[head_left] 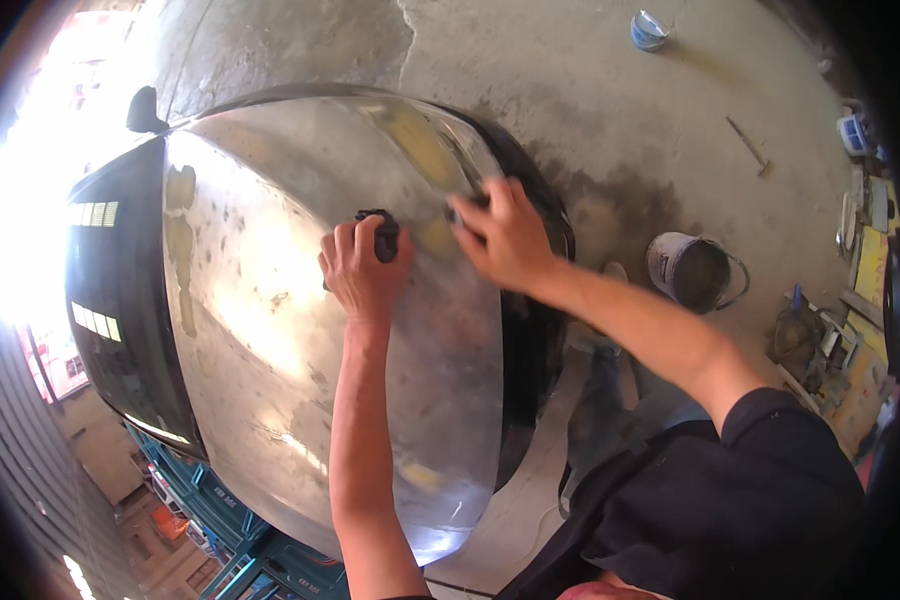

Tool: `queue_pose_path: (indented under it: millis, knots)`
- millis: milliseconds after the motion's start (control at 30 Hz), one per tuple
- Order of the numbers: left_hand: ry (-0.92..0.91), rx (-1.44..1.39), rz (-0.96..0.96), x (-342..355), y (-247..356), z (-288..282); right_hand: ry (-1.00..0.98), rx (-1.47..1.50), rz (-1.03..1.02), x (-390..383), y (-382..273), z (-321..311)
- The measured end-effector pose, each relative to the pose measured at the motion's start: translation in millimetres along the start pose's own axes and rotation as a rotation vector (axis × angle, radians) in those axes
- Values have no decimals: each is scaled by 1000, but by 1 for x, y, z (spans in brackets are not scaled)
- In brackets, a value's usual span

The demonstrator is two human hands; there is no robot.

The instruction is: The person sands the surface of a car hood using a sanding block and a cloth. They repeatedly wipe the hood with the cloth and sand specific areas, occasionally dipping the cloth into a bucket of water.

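A car hood [420,370], worn to dull bare metal with dark specks and yellowish filler patches [417,145], lies beneath both my hands. My left hand [360,270] rests near the hood's middle. Its fingers are wrapped round a black rounded block [385,240], whose lower part they cover. To its right, my right hand [513,238] is over the hood's front edge, beside a yellow patch. It is smeared by motion; its fingers curl round a small dark pad [460,212] whose kind I cannot make out.
The dark windshield [120,270] and a side mirror [144,110] are at left. On the concrete floor to the right stand a bucket [695,270] and a small blue pail [648,32]; a hammer-like tool [749,146] lies there. Teal metal equipment [230,525] stands at lower left.
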State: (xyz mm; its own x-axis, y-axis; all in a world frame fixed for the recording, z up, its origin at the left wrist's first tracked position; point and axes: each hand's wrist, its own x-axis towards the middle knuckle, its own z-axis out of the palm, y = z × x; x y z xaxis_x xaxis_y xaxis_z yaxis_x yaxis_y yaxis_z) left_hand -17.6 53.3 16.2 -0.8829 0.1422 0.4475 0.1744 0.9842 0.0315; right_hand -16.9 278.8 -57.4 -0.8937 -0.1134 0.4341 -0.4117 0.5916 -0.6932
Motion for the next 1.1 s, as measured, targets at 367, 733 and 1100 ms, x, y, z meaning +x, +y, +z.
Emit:
queue_pose_path:
  millis: [367,733,1100]
  knots:
    - [-28,-34,-12,3,-4,15,-76,23,-125,2,1,-1]
    - [24,-79,-35,9,-3,15,-29,179,8,135,93,69]
    - [-14,-40,-69,7,-1,12,-174,175,-138,0,30,-19]
